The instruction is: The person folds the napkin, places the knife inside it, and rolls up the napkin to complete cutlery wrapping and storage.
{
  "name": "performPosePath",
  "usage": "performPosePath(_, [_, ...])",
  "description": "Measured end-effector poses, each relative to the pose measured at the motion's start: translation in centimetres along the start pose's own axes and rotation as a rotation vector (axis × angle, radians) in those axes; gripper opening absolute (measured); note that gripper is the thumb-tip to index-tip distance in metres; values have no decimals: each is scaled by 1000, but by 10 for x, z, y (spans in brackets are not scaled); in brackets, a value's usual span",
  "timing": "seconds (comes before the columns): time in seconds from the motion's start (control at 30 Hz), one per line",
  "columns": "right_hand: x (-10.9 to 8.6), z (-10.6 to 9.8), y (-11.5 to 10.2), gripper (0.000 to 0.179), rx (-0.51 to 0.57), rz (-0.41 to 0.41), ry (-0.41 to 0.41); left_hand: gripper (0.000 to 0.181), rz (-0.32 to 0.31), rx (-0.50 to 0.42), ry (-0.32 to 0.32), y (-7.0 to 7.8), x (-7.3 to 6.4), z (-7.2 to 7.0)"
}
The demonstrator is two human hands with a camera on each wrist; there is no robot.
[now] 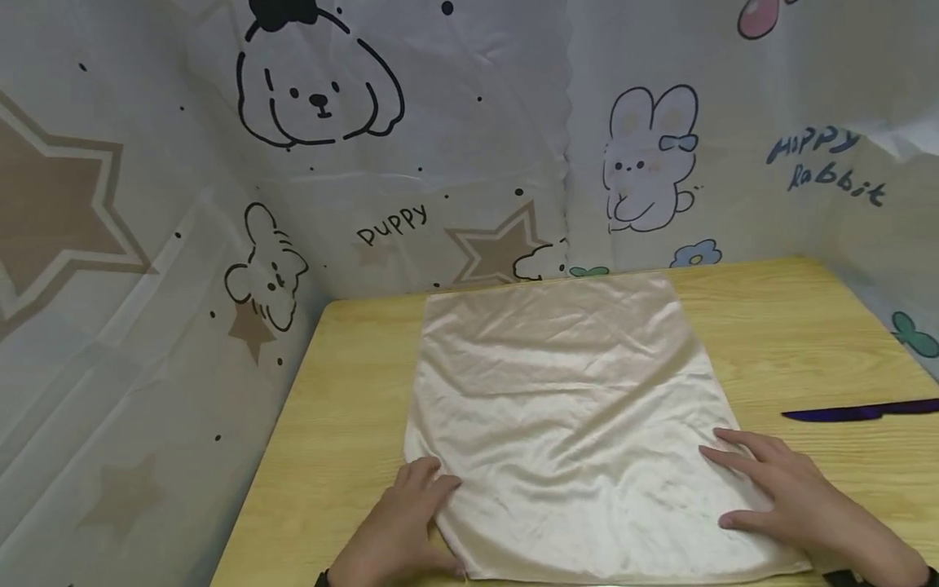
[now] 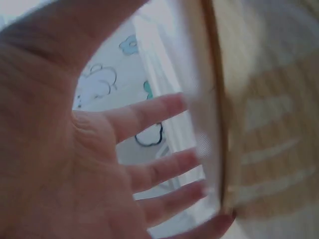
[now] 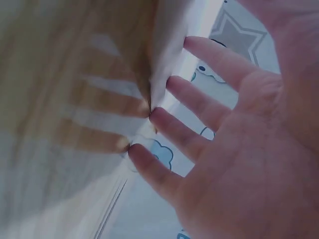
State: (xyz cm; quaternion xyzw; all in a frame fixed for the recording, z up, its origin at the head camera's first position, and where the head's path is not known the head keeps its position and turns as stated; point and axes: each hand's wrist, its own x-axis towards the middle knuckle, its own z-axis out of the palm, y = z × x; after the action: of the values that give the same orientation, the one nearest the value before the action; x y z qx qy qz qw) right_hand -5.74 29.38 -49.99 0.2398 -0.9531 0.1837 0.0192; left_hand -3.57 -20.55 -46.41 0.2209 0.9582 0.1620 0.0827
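A cream, satiny cloth (image 1: 572,408) lies spread over the wooden table, with soft wrinkles across it. My left hand (image 1: 407,522) rests at its near left edge, fingertips touching the fabric. On the near right side, my right hand (image 1: 795,497) touches the cloth with its fingers spread. Seen from the left wrist, the fingers (image 2: 149,117) reach out fairly straight to the edge of the cloth (image 2: 207,149). In the right wrist view, the straight fingers (image 3: 197,102) meet the tabletop and the cloth's edge (image 3: 169,50). Neither hand grips the fabric.
A dark blue-purple knife (image 1: 844,414) lies on the table (image 1: 330,408) to the right of the cloth, its tip pointing left. Pale sheeting (image 1: 469,155) printed with cartoon animals and stars stands behind the table and along both sides.
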Motion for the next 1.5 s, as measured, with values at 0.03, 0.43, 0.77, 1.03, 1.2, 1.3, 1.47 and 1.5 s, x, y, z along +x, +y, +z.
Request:
performPosePath(0.03, [-2,1,-1,84,-8,13,-3,97,21,30,14,3,2,2])
performPosePath(0.43, [-9,3,-10,95,-16,66,-20,19,75,272,333,29,9,3])
performPosePath(0.77, [-20,7,2,90,22,84,3,35,214,225,425,7,-24,-37])
performPosePath(1.03, [-19,-3,6,89,38,115,-33,19,155,9,133,-12,-31,-36])
performPosePath(1.2, [12,-22,-1,90,26,92,-77,55,87,52,108,-25,15,-28])
performPosePath(1.3, [38,-22,-2,92,36,34,-72,83,98,70,54,-38,50,-22])
performPosePath(1.47, [80,-15,8,100,7,-8,-99,105,107,113,25,-55,104,-20])
performPosePath(1.5, [87,-14,10,103,8,-4,-112,109,103,110,18,-58,112,-21])
